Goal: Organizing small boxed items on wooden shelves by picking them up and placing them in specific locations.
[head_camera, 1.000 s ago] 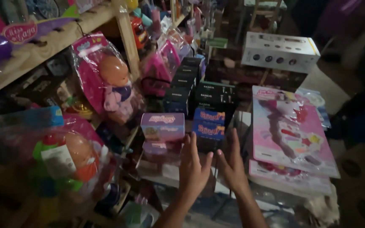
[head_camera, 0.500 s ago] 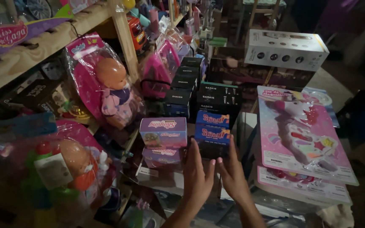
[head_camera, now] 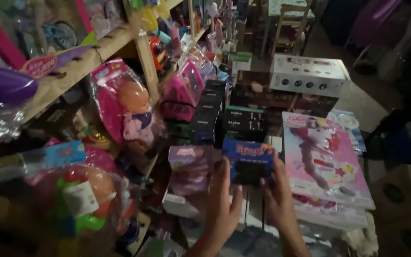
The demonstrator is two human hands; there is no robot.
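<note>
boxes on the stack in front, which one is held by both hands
The blue box, gripped by the left hand and right hand; the purple box beside it sits untouched.

I see my left hand (head_camera: 222, 202) and right hand (head_camera: 278, 197) gripping a blue box (head_camera: 248, 159) from both sides. A pink box (head_camera: 189, 164) sits just left of it, a large pink flat box (head_camera: 324, 159) to its right, and black boxes (head_camera: 243, 121) behind.

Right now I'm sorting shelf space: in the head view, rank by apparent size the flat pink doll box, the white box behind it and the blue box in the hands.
1. flat pink doll box
2. white box, though farther away, so unsure
3. blue box
</note>
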